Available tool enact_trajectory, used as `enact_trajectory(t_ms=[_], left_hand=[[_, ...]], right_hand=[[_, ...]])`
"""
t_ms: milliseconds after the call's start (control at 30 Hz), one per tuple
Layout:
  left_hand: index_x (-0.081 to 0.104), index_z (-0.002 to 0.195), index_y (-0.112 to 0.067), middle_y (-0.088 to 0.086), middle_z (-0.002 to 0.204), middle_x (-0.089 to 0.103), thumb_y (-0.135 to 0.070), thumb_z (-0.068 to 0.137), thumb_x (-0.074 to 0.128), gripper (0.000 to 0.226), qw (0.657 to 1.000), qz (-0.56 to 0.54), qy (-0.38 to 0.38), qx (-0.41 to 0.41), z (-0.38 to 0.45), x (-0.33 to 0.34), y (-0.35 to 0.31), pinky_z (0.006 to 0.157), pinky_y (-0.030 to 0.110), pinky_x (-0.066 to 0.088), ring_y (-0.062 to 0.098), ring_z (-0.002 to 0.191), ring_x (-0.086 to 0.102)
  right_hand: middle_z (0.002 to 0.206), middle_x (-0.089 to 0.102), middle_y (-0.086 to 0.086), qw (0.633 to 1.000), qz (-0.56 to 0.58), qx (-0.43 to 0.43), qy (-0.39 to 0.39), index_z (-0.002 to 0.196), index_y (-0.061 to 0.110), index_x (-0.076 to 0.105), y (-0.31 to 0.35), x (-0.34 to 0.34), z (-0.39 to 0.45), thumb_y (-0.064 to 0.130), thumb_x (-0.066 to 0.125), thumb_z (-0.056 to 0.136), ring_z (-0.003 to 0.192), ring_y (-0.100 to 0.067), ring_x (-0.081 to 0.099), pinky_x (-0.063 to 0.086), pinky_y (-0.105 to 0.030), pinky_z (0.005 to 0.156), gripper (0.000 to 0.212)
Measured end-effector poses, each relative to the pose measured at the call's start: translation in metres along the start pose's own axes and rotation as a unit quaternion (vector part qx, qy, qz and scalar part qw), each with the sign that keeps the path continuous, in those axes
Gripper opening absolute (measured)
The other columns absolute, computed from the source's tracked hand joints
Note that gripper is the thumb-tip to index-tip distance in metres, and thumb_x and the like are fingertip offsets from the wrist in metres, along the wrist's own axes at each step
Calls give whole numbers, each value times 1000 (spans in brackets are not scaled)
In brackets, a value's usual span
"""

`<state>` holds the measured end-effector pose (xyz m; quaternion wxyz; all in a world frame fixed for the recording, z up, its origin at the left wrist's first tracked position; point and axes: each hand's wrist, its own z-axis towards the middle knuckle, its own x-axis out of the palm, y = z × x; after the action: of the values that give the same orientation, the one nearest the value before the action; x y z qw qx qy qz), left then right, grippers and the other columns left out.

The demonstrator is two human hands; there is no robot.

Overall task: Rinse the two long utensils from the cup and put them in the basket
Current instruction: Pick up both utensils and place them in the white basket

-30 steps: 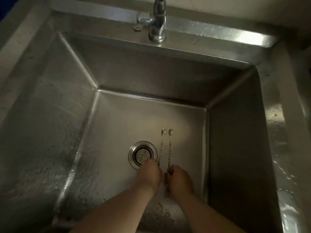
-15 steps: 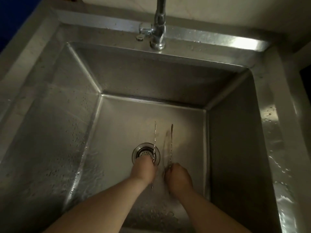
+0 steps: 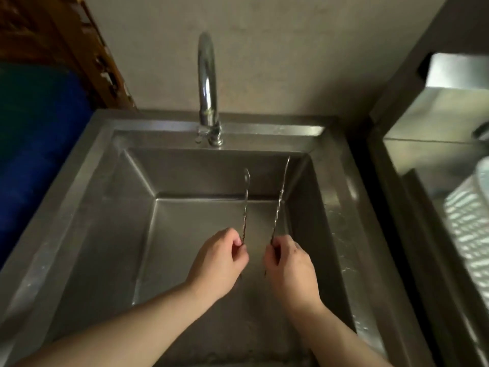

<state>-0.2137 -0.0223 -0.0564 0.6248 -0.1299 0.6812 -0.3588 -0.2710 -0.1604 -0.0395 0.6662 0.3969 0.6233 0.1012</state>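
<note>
Each hand pinches one long thin metal utensil by its lower end over the steel sink (image 3: 92, 197). My left hand (image 3: 218, 260) holds the left utensil (image 3: 246, 205), which stands nearly upright with a small spoon-like tip. In my right hand (image 3: 289, 266) the right utensil (image 3: 281, 197) leans slightly to the right, its tip near the sink's back right corner. The two utensils are apart and do not touch. A white ribbed basket (image 3: 468, 229) shows at the right edge, partly cut off. No cup is visible.
A chrome faucet (image 3: 207, 83) rises from the sink's back rim with no water running. A second steel basin (image 3: 434, 160) lies to the right. A blue object (image 3: 39, 144) and a wooden frame (image 3: 87, 49) stand at the left. My arms hide the drain.
Both hands have lifted the utensils up from the sink floor and moved them apart. The camera has tilted up, bringing the faucet, the wall and the right basin with the basket into view.
</note>
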Motion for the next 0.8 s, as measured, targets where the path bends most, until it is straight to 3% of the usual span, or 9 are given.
enact_trajectory(t_ms=[133, 233, 367, 467, 567, 667, 800], left_hand=[[48, 74, -27, -13, 66, 53, -24, 82, 65, 19, 997, -33, -13, 61, 9, -40, -78, 54, 8, 35, -1, 62, 50], [47, 73, -26, -12, 62, 50, -25, 83, 63, 19, 991, -69, -3, 112, 17, -57, -142, 53, 11, 35, -1, 62, 49], [46, 69, -26, -12, 56, 49, -26, 81, 62, 19, 976, -120, 30, 177, 23, -61, -238, 49, 11, 33, -2, 57, 50], [48, 69, -24, -7, 58, 57, -33, 79, 59, 17, 969, -133, 87, 189, 24, -48, -301, 43, 17, 34, 4, 52, 51], [47, 69, -23, -3, 68, 64, -34, 79, 57, 18, 964, -120, 182, 153, 24, -27, -347, 43, 20, 38, 3, 53, 54], [48, 69, -21, 3, 76, 70, -32, 78, 56, 16, 947, -142, 278, 80, 21, -3, -384, 56, 32, 53, 16, 67, 70], [55, 70, -15, 5, 69, 68, -21, 80, 58, 12, 922, -142, 359, 10, 18, 30, -410, 66, 36, 60, 18, 66, 72]], right_hand=[[71, 52, 10, 997, 12, 0, -72, 79, 19, 53, 17, -78, -22, 21, 59, 90, 61, -8, 47, 33, -21, 54, 13], [72, 54, 11, 995, 4, -6, -104, 77, 21, 51, 22, -135, -38, 21, 61, 89, 61, -6, 47, 35, -19, 56, 16], [70, 61, 6, 985, -27, 37, -166, 76, 19, 58, 18, -219, -55, 23, 62, 88, 65, -13, 57, 43, -30, 59, 14], [63, 59, 5, 972, -51, 69, -218, 72, 19, 57, 0, -277, -66, 21, 63, 86, 57, -11, 53, 37, -29, 51, 16], [56, 55, 8, 962, -94, 100, -235, 64, 20, 51, -30, -319, -74, 18, 62, 87, 50, -3, 48, 27, -21, 43, 25], [53, 54, 8, 956, -130, 147, -220, 62, 20, 48, -68, -339, -80, 16, 60, 90, 46, -5, 49, 26, -19, 40, 31], [49, 54, 7, 953, -163, 183, -178, 60, 22, 46, -119, -336, -84, 13, 60, 90, 41, -4, 50, 26, -14, 39, 35]])
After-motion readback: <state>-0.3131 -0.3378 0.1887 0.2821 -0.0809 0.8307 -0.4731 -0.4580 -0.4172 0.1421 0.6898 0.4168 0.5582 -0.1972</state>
